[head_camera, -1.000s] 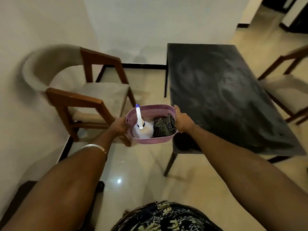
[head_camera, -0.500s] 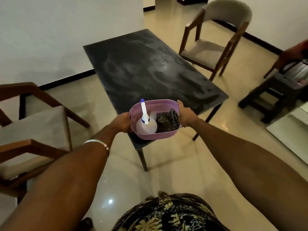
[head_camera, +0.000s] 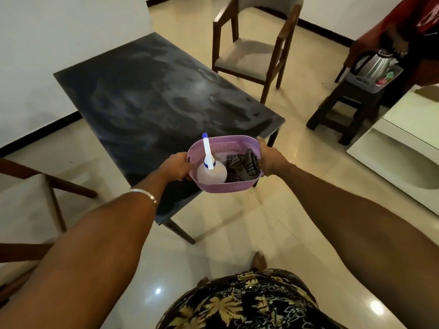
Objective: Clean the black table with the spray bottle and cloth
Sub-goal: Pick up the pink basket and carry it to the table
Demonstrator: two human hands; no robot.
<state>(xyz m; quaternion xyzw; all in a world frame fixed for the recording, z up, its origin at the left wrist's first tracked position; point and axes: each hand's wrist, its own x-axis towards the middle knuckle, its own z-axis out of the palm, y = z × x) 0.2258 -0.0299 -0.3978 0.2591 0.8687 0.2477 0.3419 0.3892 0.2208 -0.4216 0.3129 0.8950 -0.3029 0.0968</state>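
Black table (head_camera: 152, 96) sits ahead of me and a bit left, long side running away toward the white wall, top covered in grey dusty smears, nothing wiped yet as far as I judge. I carry a purple basket (head_camera: 224, 187) out in front, held over the table's near corner, because both tools ride in it together: spray bottle (head_camera: 211, 170) stands upright in the left half, white and blue nozzle poking above the rim, and cloth (head_camera: 242, 166), a dark checked one, is bunched in the right half, just beside the bottle. My left hand (head_camera: 177, 166) grips the basket's left end, fingers wrapped under and round the rim; my right hand (head_camera: 268, 157) grips the right end, thumb up over the edge. Two-ended hold keeps the basket level so the bottle does not tip. I cannot tell if the basket bottom touches the table yet, looks like it hangs just above. Bracelet (head_camera: 145, 194) on my left wrist. Wooden chair (head_camera: 256, 55) stands at the table's far right side, another chair at my left edge. Dark stool (head_camera: 344, 115) well off to the right carries a grey tray with a kettle (head_camera: 375, 62). Next I likely need to set the basket down and free a hand for the bottle.
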